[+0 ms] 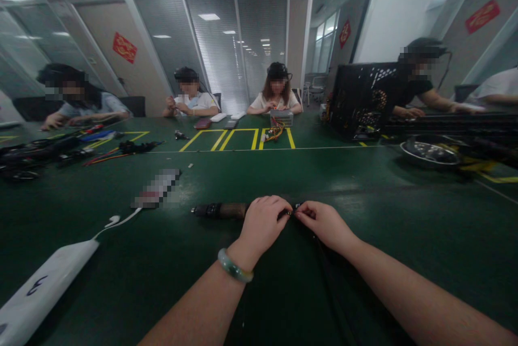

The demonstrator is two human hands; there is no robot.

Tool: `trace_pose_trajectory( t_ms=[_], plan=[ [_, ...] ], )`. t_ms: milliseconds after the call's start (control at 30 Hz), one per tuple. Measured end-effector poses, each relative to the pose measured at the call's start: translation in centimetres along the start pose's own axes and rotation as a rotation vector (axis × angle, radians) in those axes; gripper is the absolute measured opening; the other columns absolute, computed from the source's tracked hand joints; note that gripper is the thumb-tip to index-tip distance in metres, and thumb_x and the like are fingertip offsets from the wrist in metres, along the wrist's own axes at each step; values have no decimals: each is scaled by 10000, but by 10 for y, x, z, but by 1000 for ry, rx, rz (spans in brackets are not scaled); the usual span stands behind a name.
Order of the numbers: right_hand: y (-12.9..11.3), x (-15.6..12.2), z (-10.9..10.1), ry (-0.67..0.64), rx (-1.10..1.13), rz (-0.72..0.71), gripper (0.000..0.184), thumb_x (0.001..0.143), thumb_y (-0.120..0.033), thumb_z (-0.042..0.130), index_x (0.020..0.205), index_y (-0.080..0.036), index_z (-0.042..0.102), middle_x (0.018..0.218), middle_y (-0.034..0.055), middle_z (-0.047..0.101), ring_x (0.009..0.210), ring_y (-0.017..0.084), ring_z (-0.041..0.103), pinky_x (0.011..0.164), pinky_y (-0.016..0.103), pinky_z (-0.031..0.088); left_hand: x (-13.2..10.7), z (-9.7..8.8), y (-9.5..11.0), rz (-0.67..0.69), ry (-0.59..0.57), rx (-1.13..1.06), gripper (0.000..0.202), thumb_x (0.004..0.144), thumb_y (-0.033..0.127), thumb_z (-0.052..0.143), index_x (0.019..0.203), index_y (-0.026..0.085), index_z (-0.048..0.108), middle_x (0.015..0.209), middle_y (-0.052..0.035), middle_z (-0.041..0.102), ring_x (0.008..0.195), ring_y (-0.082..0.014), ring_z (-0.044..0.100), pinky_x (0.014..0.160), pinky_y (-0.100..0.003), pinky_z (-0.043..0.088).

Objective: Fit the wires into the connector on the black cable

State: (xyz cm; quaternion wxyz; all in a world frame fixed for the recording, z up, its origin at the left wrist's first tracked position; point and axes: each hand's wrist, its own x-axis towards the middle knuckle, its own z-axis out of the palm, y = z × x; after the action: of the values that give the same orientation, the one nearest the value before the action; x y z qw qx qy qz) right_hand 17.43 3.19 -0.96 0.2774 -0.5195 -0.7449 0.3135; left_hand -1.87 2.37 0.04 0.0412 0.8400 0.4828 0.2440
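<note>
A dark electric screwdriver [220,210] lies along the green table, its bit end pointing left. My left hand [265,217] wraps over its rear part and hides that end. Close to its tail, my right hand [321,222] pinches the small dark end of a black cable [324,265]. The cable runs from there toward the near edge of the table. The fingertips of both hands almost meet, and I cannot tell whether the cable end is inside the screwdriver.
To the left are a phone [157,189] with a white cord and a white power bank [48,286]. Cables [36,146] lie farther left. A black computer case [356,100] and a round metal-rimmed dish [431,151] stand at right. Several people sit across the green table [226,292].
</note>
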Motion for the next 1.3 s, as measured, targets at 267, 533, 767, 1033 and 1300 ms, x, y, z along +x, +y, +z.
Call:
trace_pose_trajectory(
  t_ms=[267, 533, 767, 1033, 1300],
  plan=[
    [-1, -1, 0, 5, 2, 11, 167, 858, -310, 538, 868, -214, 675, 840, 10, 709, 754, 166, 645, 664, 242, 456, 0, 1, 0, -28, 14, 2, 89, 845, 258, 603, 927, 223, 599, 978, -8, 633, 940, -199, 575, 860, -377, 430],
    [1, -1, 0, -2, -3, 4, 171, 861, -323, 542, 877, -214, 673, 845, 9, 704, 760, 168, 643, 667, 248, 457, 0, -1, 0, -4, -2, -8, 112, 857, 245, 589, 964, 244, 619, 1037, -7, 630, 981, -201, 566, 881, -379, 426],
    [-2, -1, -2, -17, -6, 3, 168, 858, -311, 547, 882, -218, 685, 851, 9, 710, 765, 170, 645, 675, 251, 457, 0, -2, 1, 11, -6, 4, 102, 863, 231, 584, 948, 264, 629, 1027, 19, 622, 972, -188, 562, 872, -372, 417],
    [3, 2, 1, -34, 15, -20, 165, 856, -319, 555, 870, -210, 678, 825, 3, 709, 746, 164, 643, 689, 246, 458, 1, -1, 0, 8, -5, 7, 94, 858, 225, 588, 926, 264, 640, 1017, 24, 628, 951, -189, 558, 837, -364, 408],
    [1, 1, -1, -31, 0, -25, 165, 865, -308, 537, 884, -220, 676, 836, -1, 707, 755, 160, 641, 677, 245, 447, 1, -1, -1, 6, -5, 19, 104, 857, 235, 591, 941, 271, 640, 1021, 26, 626, 962, -186, 559, 847, -361, 407]
  ],
)
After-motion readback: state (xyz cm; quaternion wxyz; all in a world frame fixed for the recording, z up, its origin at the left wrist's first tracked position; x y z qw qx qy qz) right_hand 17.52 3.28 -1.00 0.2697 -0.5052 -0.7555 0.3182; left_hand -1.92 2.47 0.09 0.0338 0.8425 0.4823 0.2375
